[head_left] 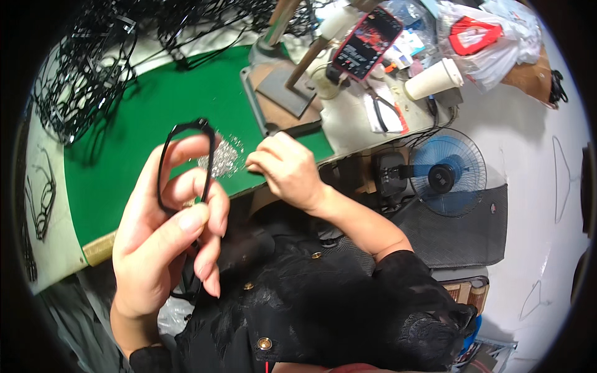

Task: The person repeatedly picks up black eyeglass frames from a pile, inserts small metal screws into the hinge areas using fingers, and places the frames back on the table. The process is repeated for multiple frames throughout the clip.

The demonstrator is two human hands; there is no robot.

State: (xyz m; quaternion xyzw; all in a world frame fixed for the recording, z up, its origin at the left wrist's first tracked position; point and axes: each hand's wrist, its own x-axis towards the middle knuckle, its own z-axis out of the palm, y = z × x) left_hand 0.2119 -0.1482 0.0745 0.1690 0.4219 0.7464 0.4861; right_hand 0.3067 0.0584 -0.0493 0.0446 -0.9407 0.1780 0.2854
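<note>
Raised over the near edge of the green mat (124, 186), my left hand (146, 255) grips a black eyeglass frame (163, 177), thumb pressed against it. One rim stands upright in front of my fingers; the rest is partly hidden behind the hand. A loose pile of tiny silvery metal pieces (225, 158) lies on the mat just beyond the frame. To the right of that pile, my right hand (289, 171) rests low at the mat's edge with its fingers curled together. Something small and dark shows at its fingertips, too small to name.
Tangled black eyeglass frames (81, 93) cover the far left. A metal stand with a flat plate (286, 90) sits behind my right hand. Rightward are a phone (368, 43), pliers (385, 112), a white cup (433, 79), plastic bags (491, 43) and a blue fan (444, 177).
</note>
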